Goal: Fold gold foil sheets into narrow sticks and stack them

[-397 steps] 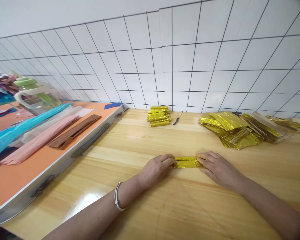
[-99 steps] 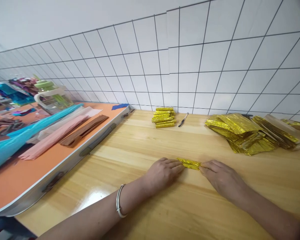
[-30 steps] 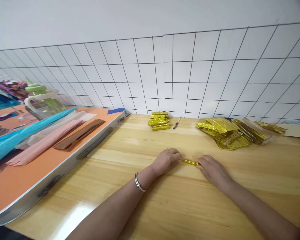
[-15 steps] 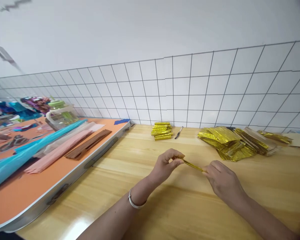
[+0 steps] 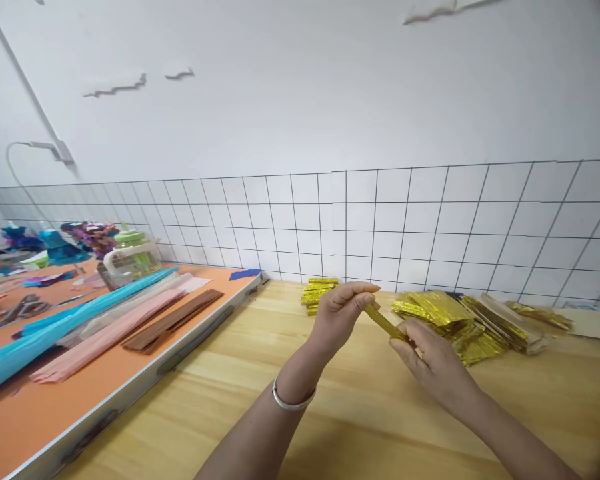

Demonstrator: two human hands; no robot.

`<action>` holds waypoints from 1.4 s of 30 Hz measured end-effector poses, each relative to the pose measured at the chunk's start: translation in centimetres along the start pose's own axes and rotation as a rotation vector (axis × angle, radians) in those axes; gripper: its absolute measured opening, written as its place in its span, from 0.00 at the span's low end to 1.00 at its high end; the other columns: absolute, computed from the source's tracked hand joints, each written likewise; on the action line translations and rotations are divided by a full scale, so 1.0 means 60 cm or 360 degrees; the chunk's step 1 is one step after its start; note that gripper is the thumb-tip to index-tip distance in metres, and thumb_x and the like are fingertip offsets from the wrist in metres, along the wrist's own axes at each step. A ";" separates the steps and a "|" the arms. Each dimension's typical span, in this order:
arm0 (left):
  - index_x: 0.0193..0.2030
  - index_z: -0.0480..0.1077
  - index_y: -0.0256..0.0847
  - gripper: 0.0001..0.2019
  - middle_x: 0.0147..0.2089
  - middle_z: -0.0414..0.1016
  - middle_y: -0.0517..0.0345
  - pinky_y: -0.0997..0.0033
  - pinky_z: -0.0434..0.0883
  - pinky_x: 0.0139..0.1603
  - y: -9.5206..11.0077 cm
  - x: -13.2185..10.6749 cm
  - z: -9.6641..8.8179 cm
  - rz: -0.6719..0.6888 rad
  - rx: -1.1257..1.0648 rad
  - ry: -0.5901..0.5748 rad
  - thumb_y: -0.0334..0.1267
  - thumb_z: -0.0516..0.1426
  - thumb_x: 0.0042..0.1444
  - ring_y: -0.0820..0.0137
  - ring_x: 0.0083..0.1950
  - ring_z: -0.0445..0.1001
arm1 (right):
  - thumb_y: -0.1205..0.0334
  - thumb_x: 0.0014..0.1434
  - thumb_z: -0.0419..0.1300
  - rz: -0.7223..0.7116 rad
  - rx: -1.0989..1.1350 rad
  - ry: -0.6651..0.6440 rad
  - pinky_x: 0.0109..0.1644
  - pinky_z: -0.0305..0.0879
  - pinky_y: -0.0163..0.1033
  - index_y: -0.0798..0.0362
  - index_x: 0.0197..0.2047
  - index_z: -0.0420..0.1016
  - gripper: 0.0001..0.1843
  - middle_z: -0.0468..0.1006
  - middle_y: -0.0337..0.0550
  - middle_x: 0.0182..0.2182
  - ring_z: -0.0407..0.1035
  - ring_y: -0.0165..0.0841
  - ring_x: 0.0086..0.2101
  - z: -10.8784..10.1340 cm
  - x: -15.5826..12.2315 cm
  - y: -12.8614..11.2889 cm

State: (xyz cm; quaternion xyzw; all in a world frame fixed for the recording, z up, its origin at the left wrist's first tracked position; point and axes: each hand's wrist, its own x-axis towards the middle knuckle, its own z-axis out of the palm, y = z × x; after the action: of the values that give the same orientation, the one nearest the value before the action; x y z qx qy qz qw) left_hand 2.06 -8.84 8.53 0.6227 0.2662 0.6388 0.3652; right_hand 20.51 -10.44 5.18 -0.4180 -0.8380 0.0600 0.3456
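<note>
A narrow folded strip of gold foil (image 5: pixel 384 324) stretches between my two hands above the wooden table. My left hand (image 5: pixel 341 316), with a silver bangle on its wrist, pinches the strip's upper left end. At the lower right end, my right hand (image 5: pixel 430 357) grips it between thumb and fingers. Behind my left hand lies a small stack of gold foil bundles (image 5: pixel 320 291), partly covered by the hand. A larger pile of gold foil pieces (image 5: pixel 445 313) spreads out beyond my right hand.
On the left, an orange board with a metal edge (image 5: pixel 190 357) carries blue tissue paper (image 5: pixel 80 327), pink paper (image 5: pixel 113 333), brown paper (image 5: pixel 173 323), scissors (image 5: pixel 17 312) and a green-lidded jug (image 5: pixel 133 253). A white wall with a grid pattern (image 5: pixel 363 227) borders the wooden table (image 5: pixel 220 407).
My view has tilted upward. Both hands have risen towards the wall, and the foil strip has turned so that its flat side shows. The pen is now out of sight.
</note>
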 end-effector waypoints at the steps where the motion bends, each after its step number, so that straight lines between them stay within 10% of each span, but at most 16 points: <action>1: 0.39 0.75 0.39 0.09 0.28 0.76 0.57 0.71 0.70 0.38 -0.001 0.002 0.003 0.0027 0.0041 -0.0015 0.40 0.59 0.54 0.71 0.33 0.74 | 0.54 0.62 0.48 0.0002 0.0016 -0.0002 0.32 0.60 0.38 0.50 0.32 0.62 0.11 0.68 0.40 0.27 0.63 0.33 0.29 0.000 0.006 -0.002; 21: 0.44 0.69 0.39 0.14 0.41 0.76 0.51 0.70 0.65 0.43 -0.099 -0.023 0.060 -0.0454 -0.0876 -0.0128 0.45 0.55 0.57 0.68 0.44 0.72 | 0.51 0.63 0.45 0.0338 0.0602 0.0209 0.26 0.55 0.34 0.52 0.32 0.68 0.18 0.57 0.33 0.18 0.57 0.29 0.21 0.053 0.016 0.036; 42: 0.35 0.65 0.37 0.09 0.27 0.68 0.63 0.69 0.70 0.41 -0.058 0.001 0.032 -0.0730 -0.1240 0.0612 0.40 0.58 0.54 0.77 0.28 0.72 | 0.58 0.66 0.41 -0.0030 -0.0500 0.0115 0.26 0.50 0.36 0.51 0.32 0.64 0.16 0.73 0.42 0.23 0.67 0.32 0.23 0.108 0.005 0.022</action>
State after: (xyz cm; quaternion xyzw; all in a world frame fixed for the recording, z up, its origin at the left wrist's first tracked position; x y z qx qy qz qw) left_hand 4.42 -6.94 5.97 0.2360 0.2003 0.6974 0.6464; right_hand 17.18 -8.18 -0.07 -0.4610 -0.8279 -0.0901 0.3064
